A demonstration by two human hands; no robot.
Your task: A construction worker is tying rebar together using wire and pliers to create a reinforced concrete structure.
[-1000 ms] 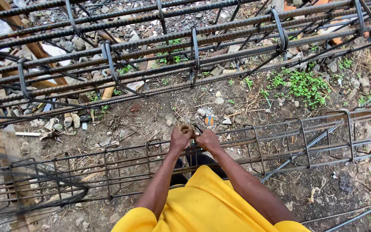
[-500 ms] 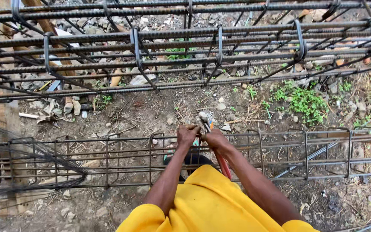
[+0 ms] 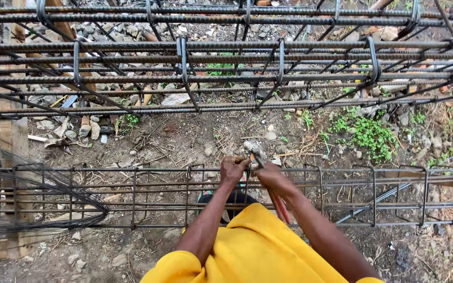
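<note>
Rebar cage (image 3: 132,196) being tied at its top bar, both hands closed on the work.

A loose wire bundle (image 3: 53,202) is seen draped over the cage's left end. The left hand (image 3: 233,170) is closed on the top bar at the tie point; just beside it, the right hand (image 3: 269,175) is clenched around red-handled pliers (image 3: 279,204), whose jaws are raised above the bar. Since half a second ago the hands have drawn closer together, so the twisting of a tie is judged under way. A larger cage (image 3: 237,57) lies beyond.

Bare stony dirt ground (image 3: 184,139), green weeds (image 3: 373,133), wooden post (image 3: 14,147) — daylight, perhaps overcast
</note>
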